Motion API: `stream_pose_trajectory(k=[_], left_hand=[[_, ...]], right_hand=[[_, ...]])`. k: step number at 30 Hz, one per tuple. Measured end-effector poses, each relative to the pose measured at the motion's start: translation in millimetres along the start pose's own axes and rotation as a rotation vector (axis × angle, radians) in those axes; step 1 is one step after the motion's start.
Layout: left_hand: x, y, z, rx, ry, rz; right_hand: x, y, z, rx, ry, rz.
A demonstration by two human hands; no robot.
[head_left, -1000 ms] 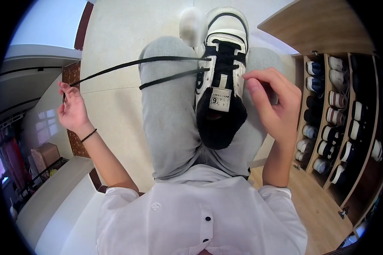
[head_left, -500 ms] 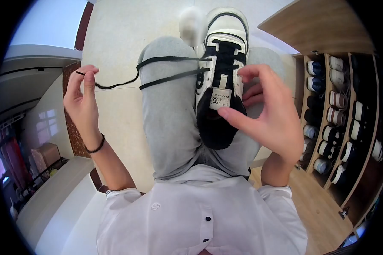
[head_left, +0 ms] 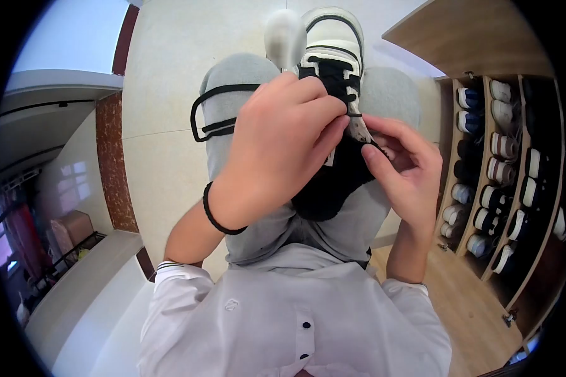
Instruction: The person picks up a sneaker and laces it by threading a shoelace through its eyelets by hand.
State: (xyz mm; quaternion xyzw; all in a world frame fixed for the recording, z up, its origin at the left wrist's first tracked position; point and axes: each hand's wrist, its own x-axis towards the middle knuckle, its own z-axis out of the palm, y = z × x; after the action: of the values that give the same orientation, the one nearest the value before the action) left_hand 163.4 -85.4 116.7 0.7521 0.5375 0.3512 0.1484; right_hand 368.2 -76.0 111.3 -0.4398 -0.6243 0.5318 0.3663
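A white and black sneaker rests on my lap between my knees, its toe pointing away from me. My left hand reaches across the sneaker and pinches a black shoelace, whose short end shows at the fingertips beside the right row of eyelets. The rest of that lace loops out to the left over my knee. On the sneaker's right side, my right hand holds the eyelet edge between thumb and fingers. The tongue label is mostly hidden behind my left hand.
An open shoe cabinet with several pairs of shoes stands at the right, its wooden door swung out above. A blurred white object is beside the sneaker's toe. A pale ledge runs along the left.
My left hand has moved from the far left across to the sneaker's right eyelets, bringing the lace end along. My right hand has moved from near the tongue label to the eyelet edge.
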Motion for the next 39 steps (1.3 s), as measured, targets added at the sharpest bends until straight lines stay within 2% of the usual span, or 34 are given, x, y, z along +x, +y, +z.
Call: stream_pose_trajectory(k=[6, 9, 11, 21, 23, 29, 33, 35, 36, 38, 39], left_hand=[[0.7, -0.8, -3.1, -0.083, 0.002, -0.058], [2.2, -0.4, -8.1, 0.004, -0.082, -0.081], [3.6, -2.5, -0.9, -0.057, -0.049, 0.002], [8.0, -0.6, 2.5, 0.004, -0.057, -0.032], [9.0, -3.1, 4.7, 0.001, -0.061, 0.037], [12.4, 2.5, -2.8, 0.125, -0.145, 0.074], [13.8, -1.2, 9.3, 0.024, -0.043, 0.073], [13.2, -0.5, 11.1, -0.024, -0.041, 0.022], [13.2, -1.0, 10.8, -0.024, -0.042, 0.022], [13.0, -3.1, 8.3, -0.065, -0.063, 0.010], [12.8, -3.0, 7.1, -0.065, -0.063, 0.010]], right_hand=[[1.4, 5.2, -3.4, 0.029, -0.024, -0.065], [0.7, 3.4, -4.4, 0.024, -0.022, -0.055], [1.2, 4.2, -4.4, 0.015, -0.018, -0.064], [0.5, 8.6, -6.7, -0.055, -0.025, -0.144], [0.4, 9.4, -6.3, -0.106, -0.026, -0.191], [1.6, 10.4, -6.7, -0.152, -0.049, -0.261], [1.5, 7.6, -1.8, -0.130, -0.016, -0.258], [-0.2, 5.3, -0.3, -0.049, 0.121, -0.039], [2.9, 0.6, -2.5, -0.048, 0.122, -0.039], [14.2, -10.1, -7.9, -0.480, 0.142, -0.134], [17.9, -8.7, -6.9, -0.479, 0.142, -0.134]])
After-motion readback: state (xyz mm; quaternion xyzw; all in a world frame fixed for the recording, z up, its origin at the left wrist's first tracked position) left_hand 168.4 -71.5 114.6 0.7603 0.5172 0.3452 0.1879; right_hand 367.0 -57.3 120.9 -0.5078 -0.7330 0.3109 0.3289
